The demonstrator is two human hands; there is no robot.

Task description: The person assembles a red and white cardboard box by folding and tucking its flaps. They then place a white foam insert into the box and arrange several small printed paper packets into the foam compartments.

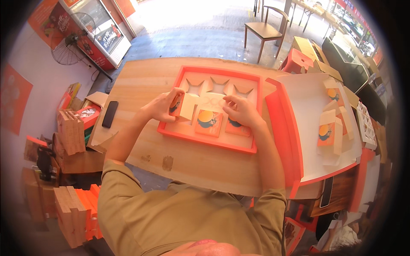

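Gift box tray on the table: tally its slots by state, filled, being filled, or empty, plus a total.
In the orange gift box tray:
Slots filled with a small orange box: 2, middle one and one under the right hand
Slots being filled: 1, small box held by the left hand
Empty star-cut slots: 3
Total: 6

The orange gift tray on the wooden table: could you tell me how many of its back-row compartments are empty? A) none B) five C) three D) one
C: the orange gift tray shows three open, star-cornered slots along its far row, while small orange boxes sit in the near row by the hands.
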